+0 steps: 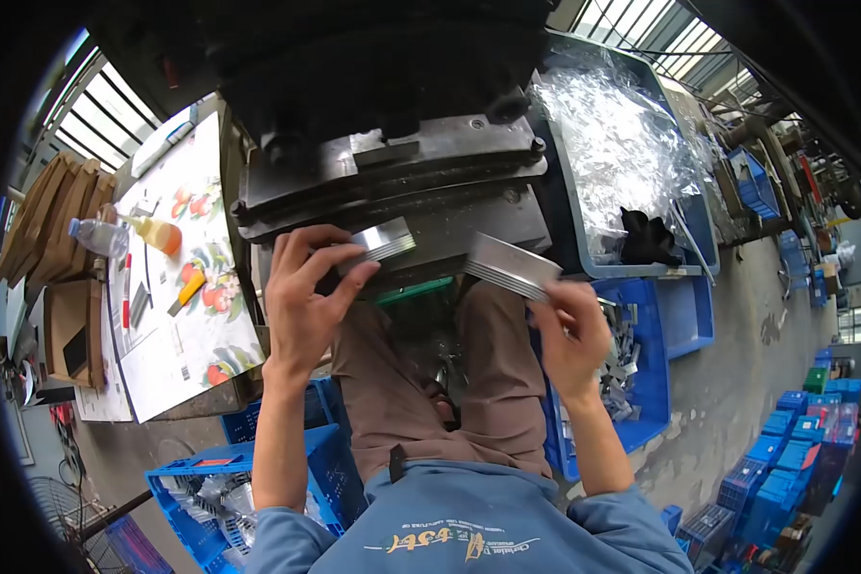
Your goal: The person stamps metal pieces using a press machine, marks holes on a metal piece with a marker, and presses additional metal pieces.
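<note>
My left hand (308, 292) is closed round the end of a short stack of silver metal pieces (385, 239), just in front of the dark press. My right hand (574, 335) pinches the lower right end of a longer stack of flat metal strips (510, 265), which slants down to the right. The two stacks are apart, both over the front edge of the machine's steel bed (450, 225). Above them lies the metal die (430, 148) of the press.
A blue-grey tub (595, 258) with clear plastic film and a black glove stands at the right, above a blue bin (649, 383) of metal parts. A patterned table (163, 335) with bottles is at the left. A blue crate (187, 469) sits lower left.
</note>
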A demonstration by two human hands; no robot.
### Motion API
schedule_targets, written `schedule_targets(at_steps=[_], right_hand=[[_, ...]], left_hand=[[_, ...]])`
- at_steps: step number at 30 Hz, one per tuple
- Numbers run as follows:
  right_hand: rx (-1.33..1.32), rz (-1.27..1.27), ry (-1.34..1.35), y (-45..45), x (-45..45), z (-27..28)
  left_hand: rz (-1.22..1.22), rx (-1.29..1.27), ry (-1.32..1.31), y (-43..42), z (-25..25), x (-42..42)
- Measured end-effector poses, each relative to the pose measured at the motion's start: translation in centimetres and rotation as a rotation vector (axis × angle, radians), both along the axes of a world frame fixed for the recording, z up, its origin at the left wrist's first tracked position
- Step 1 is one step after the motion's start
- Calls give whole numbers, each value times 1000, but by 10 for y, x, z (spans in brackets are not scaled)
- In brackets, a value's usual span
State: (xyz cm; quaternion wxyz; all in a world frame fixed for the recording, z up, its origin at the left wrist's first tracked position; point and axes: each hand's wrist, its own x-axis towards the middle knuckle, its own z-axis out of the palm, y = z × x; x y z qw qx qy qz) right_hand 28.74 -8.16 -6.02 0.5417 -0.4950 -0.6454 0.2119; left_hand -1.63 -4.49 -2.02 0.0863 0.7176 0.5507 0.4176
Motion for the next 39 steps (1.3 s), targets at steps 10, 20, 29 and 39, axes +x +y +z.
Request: schedule_targets(at_steps=[10, 20, 29, 39], right_hand=[[-466, -604, -360, -111, 147, -54], [-43, 32, -14, 67, -53, 32], [-131, 120, 139, 120, -106, 33], [-119, 27, 89, 121, -110, 33]], left_hand=[[-53, 68, -132, 13, 2, 13], [-46, 141, -126, 59, 3, 15], [188, 94, -326, 38, -4, 13], [247, 83, -308, 42, -1, 16]])
